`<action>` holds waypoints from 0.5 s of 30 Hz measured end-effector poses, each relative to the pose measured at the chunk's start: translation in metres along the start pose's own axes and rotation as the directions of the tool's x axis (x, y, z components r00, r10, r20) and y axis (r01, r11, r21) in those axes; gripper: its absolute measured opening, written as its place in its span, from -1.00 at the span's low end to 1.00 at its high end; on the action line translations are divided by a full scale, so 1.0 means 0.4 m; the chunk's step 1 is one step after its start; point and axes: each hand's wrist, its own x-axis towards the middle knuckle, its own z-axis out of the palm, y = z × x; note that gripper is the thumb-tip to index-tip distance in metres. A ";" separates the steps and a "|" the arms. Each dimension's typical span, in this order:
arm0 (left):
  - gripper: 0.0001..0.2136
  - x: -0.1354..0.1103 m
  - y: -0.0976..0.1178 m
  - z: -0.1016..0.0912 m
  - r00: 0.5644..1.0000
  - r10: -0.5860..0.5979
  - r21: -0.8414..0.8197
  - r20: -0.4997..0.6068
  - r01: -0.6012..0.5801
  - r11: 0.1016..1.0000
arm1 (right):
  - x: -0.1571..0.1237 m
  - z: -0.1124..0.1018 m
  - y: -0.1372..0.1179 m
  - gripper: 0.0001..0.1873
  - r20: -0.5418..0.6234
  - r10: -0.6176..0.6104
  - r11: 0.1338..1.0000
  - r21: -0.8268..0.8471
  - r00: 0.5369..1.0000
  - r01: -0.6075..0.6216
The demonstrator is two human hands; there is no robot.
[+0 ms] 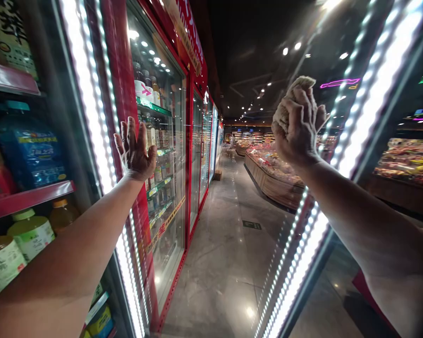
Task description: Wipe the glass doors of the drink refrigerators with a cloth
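My right hand [301,124] is wrapped round a bunched beige cloth [281,119] at the right. It is raised against a glass door [312,281] crossed by bright LED strips, some of which look like reflections. My left hand [136,152], fingers spread and palm forward, reaches to the red frame [121,61] of a drinks fridge. It holds nothing. Whether the palm touches the frame or the glass in front of it, I cannot tell.
Drink bottles [33,232] stand on shelves close by at left. A row of red-framed fridges [192,155] runs ahead along the tiled aisle floor [211,263]. Opposite is a long, rounded display stand [268,180] with packaged goods. A small box [217,175] sits on the floor beside the fridges.
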 end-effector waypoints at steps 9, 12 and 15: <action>-0.33 0.000 -0.003 0.005 1.000 0.003 0.082 -0.024 -0.001 0.997 | -0.064 0.030 -0.055 -0.50 0.175 -0.286 0.958 0.018 0.942 0.288; -0.33 0.000 0.003 0.001 1.000 0.006 0.093 -0.029 -0.003 0.996 | -0.005 0.038 -0.058 -0.47 0.076 -0.136 0.991 -0.001 0.988 0.137; -0.33 0.000 0.005 -0.001 1.000 0.000 0.084 -0.027 0.002 0.996 | -0.015 0.054 -0.091 -0.44 0.056 -0.141 0.990 0.003 0.988 0.141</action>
